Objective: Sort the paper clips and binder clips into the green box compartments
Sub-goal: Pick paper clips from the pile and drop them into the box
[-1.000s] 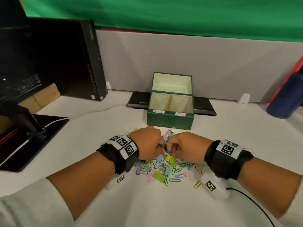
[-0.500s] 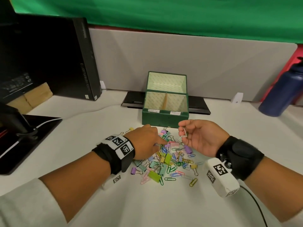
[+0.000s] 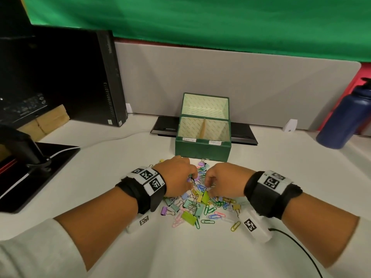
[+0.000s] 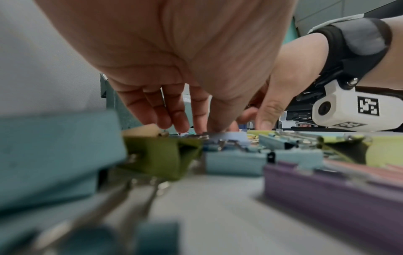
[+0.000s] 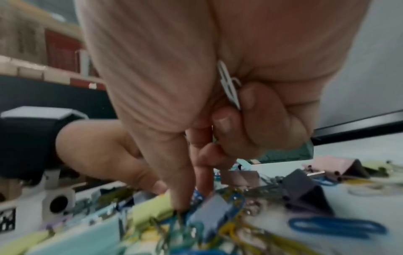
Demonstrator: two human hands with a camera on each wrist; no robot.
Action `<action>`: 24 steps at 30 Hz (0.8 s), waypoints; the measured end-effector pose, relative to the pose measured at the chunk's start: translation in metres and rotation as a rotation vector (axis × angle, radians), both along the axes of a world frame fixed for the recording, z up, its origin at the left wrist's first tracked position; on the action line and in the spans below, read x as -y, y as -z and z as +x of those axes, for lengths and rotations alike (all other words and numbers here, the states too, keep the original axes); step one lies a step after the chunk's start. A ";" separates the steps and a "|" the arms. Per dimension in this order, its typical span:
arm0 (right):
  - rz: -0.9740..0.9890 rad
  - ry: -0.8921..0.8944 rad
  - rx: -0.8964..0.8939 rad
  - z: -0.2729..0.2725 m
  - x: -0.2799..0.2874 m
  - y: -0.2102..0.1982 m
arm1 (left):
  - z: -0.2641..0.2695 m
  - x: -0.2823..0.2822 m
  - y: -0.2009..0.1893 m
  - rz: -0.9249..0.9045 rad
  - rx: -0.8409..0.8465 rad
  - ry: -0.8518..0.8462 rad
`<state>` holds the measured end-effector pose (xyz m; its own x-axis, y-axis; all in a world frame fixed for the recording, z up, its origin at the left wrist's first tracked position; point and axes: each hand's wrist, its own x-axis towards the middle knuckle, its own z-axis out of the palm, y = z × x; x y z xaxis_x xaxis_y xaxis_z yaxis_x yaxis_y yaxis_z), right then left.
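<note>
Pastel binder clips and coloured paper clips lie in a loose pile (image 3: 197,203) on the white desk (image 3: 200,253), just near of the green box (image 3: 202,149), whose lid stands open at the far side. Its two front compartments, split by a divider, look bare as far as the head view shows. Both hands work over the pile's far edge. The left hand (image 3: 176,178) reaches down with fingers (image 4: 174,117) fairly straight, tips touching clips; whether it pinches one I cannot tell. The right hand (image 3: 222,181) curls its outer fingers round a white clip (image 5: 229,86) against the palm, thumb and forefinger poking into the pile. A dark blue bottle (image 3: 341,119) stands far right.
</note>
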<state>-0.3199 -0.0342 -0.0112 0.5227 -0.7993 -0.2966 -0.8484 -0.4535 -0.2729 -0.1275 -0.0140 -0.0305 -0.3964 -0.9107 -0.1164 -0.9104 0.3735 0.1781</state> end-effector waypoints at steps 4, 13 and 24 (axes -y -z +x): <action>0.003 -0.001 -0.002 0.004 0.001 0.005 | 0.000 0.000 -0.001 -0.019 -0.015 -0.024; 0.319 0.198 0.357 -0.021 0.019 -0.007 | 0.002 0.002 0.002 0.024 0.026 0.024; 0.437 0.611 1.100 -0.030 0.074 -0.051 | 0.004 0.004 0.006 0.033 0.014 0.005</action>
